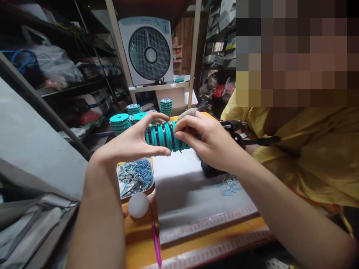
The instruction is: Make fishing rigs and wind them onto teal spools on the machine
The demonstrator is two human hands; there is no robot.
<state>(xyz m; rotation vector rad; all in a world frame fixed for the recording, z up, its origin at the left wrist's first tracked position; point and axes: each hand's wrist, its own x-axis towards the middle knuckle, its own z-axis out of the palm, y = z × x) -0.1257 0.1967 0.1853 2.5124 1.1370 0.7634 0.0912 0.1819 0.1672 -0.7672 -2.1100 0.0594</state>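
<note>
A row of teal, spool-like discs (160, 136) with purple showing between them lies on its side above the grey-white board (179, 215). My left hand (131, 141) is curled around its left part, thumb below and fingers on top. At the right part, my right hand (209, 136) has bent fingers and thumb closed against the discs; a beige wrap covers one finger. What lies under the right fingertips is hidden. Behind my left hand stand more stacks of teal discs (119, 123). Below it sits a white tray (121, 194) of small blue and silver pieces.
A white ball-like object (138, 205) and a magenta stick-like tool (156, 243) lie on the orange table (137, 246). Small metal pieces (230, 183) sit on the board near a black device (210, 169). A box fan (151, 56) stands behind. A person in yellow (305, 160) is at right.
</note>
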